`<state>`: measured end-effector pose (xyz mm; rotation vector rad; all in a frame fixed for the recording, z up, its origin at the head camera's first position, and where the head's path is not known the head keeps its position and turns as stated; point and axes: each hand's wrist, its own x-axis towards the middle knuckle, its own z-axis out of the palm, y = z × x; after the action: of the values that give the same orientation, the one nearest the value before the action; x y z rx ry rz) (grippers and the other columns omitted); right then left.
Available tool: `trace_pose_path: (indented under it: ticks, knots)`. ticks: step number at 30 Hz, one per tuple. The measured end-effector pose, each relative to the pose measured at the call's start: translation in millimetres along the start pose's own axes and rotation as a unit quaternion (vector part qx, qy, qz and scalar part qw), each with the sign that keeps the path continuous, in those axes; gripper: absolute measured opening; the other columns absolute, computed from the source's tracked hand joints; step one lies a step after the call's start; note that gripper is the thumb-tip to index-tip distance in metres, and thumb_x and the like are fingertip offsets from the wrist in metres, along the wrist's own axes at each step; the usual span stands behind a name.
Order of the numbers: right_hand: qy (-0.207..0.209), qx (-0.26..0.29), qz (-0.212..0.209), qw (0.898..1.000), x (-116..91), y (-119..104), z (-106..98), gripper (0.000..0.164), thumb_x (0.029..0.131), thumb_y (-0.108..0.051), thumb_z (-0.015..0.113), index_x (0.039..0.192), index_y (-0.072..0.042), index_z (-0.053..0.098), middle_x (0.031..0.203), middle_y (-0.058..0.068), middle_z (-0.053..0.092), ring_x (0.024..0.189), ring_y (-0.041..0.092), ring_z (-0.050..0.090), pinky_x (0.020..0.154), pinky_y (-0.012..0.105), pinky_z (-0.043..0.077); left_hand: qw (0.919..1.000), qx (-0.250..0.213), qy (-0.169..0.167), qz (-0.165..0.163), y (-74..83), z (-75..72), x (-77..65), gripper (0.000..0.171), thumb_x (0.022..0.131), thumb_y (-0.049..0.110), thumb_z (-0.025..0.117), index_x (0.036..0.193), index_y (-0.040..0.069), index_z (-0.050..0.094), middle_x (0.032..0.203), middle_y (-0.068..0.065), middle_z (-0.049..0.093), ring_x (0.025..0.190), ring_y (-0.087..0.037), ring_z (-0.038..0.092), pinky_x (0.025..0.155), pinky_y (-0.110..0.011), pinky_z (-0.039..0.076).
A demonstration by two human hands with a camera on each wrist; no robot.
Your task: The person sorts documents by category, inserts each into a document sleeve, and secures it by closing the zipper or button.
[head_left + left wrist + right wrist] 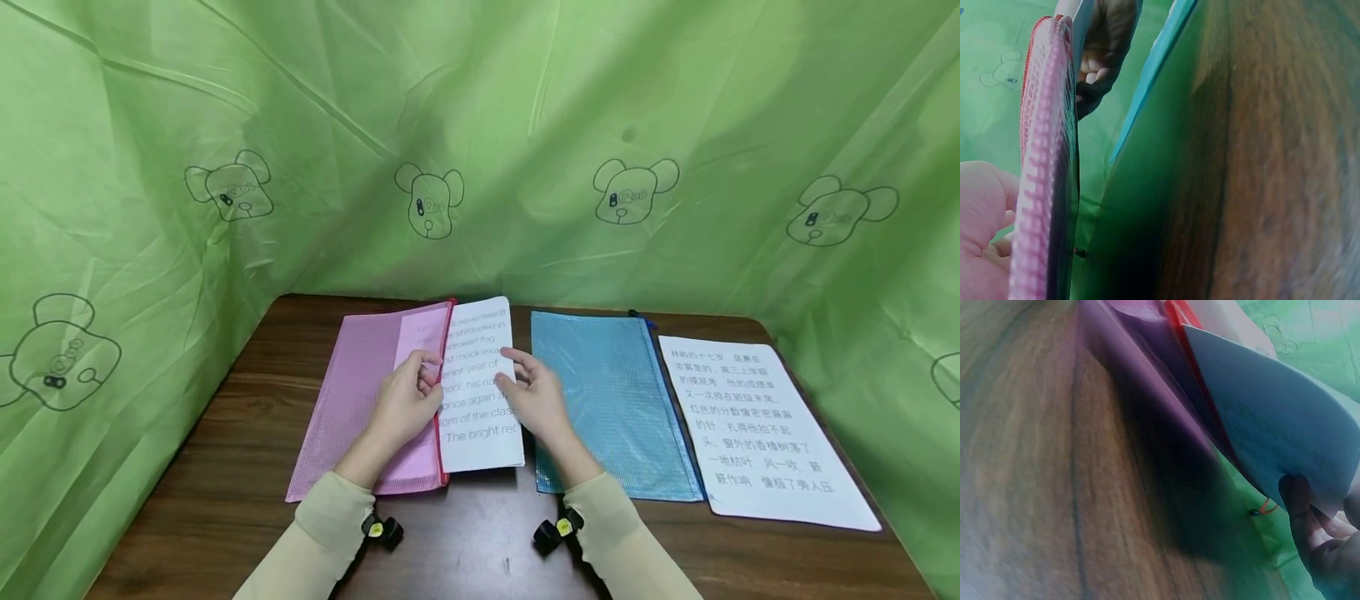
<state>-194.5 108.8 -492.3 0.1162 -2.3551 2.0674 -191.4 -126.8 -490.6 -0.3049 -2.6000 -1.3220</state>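
A pink mesh zipper bag (337,400) with a red zipper edge lies left of centre in the head view. Partly inside it is a white sheet of paper (480,446) printed with English text, its right part sticking out past the zipper. My left hand (408,400) holds the bag at its zipper edge, fingers curled. With thumb and fingers, my right hand (536,396) pinches the sheet's right edge. In the right wrist view, the sheet (1260,406) bows out of the bag's mouth, lifted off the table.
A blue mesh zipper bag (607,400) lies flat to the right, partly under my right forearm. Beyond it rests a white sheet with Chinese text (765,433). A green curtain (510,100) with bear outlines hangs around the dark wooden table (217,467).
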Motion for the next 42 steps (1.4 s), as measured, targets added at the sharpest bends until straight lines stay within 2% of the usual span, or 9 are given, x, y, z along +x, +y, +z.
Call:
trace_pose_path:
  ticks: [10, 12, 16, 19, 22, 28, 31, 34, 42]
  knots:
    - [-0.019, -0.010, -0.027, 0.999, -2, 7, 9, 0.045, 0.101, -0.004, 0.074, 0.146, -0.003, 0.067, 0.120, 0.016, 0.080, 0.067, 0.013, 0.068, 0.060, 0.025, 0.056, 0.9996, 0.009, 0.007, 0.027, 3.7, 6.2, -3.9, 0.040, 0.087, -0.005, 0.073, 0.124, 0.007, 0.067, 0.091, -0.004, 0.065, 0.078, -0.013, 0.062, 0.072, -0.027, 0.055]
    - [-0.022, -0.015, -0.027, 0.999, -2, 7, 7, 0.044, 0.101, -0.008, 0.074, 0.144, -0.002, 0.068, 0.120, 0.017, 0.080, 0.071, 0.013, 0.072, 0.062, 0.025, 0.057, 0.9995, 0.009, 0.009, 0.028, 3.5, 6.6, -4.2, 0.040, 0.087, -0.005, 0.073, 0.124, 0.006, 0.067, 0.090, -0.003, 0.065, 0.078, -0.013, 0.062, 0.072, -0.027, 0.055]
    - [-0.005, -0.044, -0.027, 0.999, -1, 5, 0, 0.040, 0.102, -0.013, 0.074, 0.141, -0.002, 0.070, 0.117, 0.017, 0.079, 0.073, 0.018, 0.074, 0.052, 0.030, 0.055, 0.9996, 0.009, 0.011, 0.026, 2.8, 7.1, -4.5, 0.040, 0.087, -0.005, 0.073, 0.124, 0.007, 0.067, 0.090, -0.003, 0.065, 0.078, -0.012, 0.061, 0.072, -0.028, 0.055]
    - [0.015, -0.064, -0.016, 0.998, 0, 5, -5, 0.036, 0.101, -0.011, 0.075, 0.135, -0.003, 0.073, 0.112, 0.014, 0.079, 0.072, 0.027, 0.074, 0.046, 0.032, 0.052, 0.9995, 0.009, 0.012, 0.026, 1.6, 7.7, -4.8, 0.039, 0.087, -0.005, 0.073, 0.124, 0.008, 0.067, 0.090, -0.003, 0.065, 0.078, -0.012, 0.061, 0.073, -0.028, 0.055]
    - [0.031, -0.073, -0.005, 0.997, 1, 4, -8, 0.032, 0.097, -0.008, 0.077, 0.129, -0.004, 0.076, 0.109, 0.011, 0.079, 0.073, 0.031, 0.076, 0.047, 0.031, 0.052, 0.9995, 0.004, 0.013, 0.028, 1.9, 7.7, -5.2, 0.039, 0.087, -0.006, 0.072, 0.124, 0.007, 0.067, 0.090, -0.004, 0.065, 0.078, -0.012, 0.061, 0.072, -0.028, 0.055]
    - [0.061, -0.109, -0.013, 0.992, 0, 0, -5, 0.029, 0.093, -0.008, 0.081, 0.121, -0.004, 0.080, 0.105, 0.008, 0.080, 0.081, 0.017, 0.076, 0.057, 0.025, 0.056, 0.9995, -0.001, 0.011, 0.029, 4.4, 7.1, -6.0, 0.039, 0.087, -0.006, 0.073, 0.123, 0.007, 0.067, 0.091, -0.004, 0.065, 0.078, -0.013, 0.061, 0.072, -0.027, 0.055]
    - [0.059, -0.109, -0.020, 0.992, 0, 0, -3, 0.028, 0.093, -0.009, 0.082, 0.121, -0.004, 0.080, 0.105, 0.008, 0.081, 0.081, 0.018, 0.076, 0.061, 0.024, 0.056, 0.9996, -0.003, 0.006, 0.027, 5.5, 7.4, -5.8, 0.039, 0.088, -0.006, 0.073, 0.124, 0.007, 0.067, 0.091, -0.004, 0.065, 0.078, -0.012, 0.061, 0.072, -0.026, 0.055]
    - [0.046, -0.101, -0.020, 0.994, 0, 1, -2, 0.028, 0.093, -0.008, 0.082, 0.121, -0.004, 0.080, 0.106, 0.008, 0.081, 0.078, 0.020, 0.076, 0.056, 0.026, 0.056, 0.9996, -0.007, 0.002, 0.028, 6.0, 8.0, -5.8, 0.039, 0.089, -0.007, 0.073, 0.124, 0.007, 0.067, 0.092, -0.005, 0.065, 0.079, -0.013, 0.061, 0.072, -0.026, 0.055]
    - [0.023, -0.097, -0.022, 0.995, 0, 2, 1, 0.031, 0.094, -0.006, 0.082, 0.124, -0.003, 0.079, 0.108, 0.010, 0.081, 0.074, 0.017, 0.074, 0.052, 0.029, 0.056, 0.9979, -0.028, -0.020, 0.054, 5.5, 12.0, -5.2, 0.039, 0.089, -0.008, 0.072, 0.124, 0.007, 0.067, 0.090, -0.004, 0.067, 0.078, -0.012, 0.062, 0.068, -0.023, 0.055]
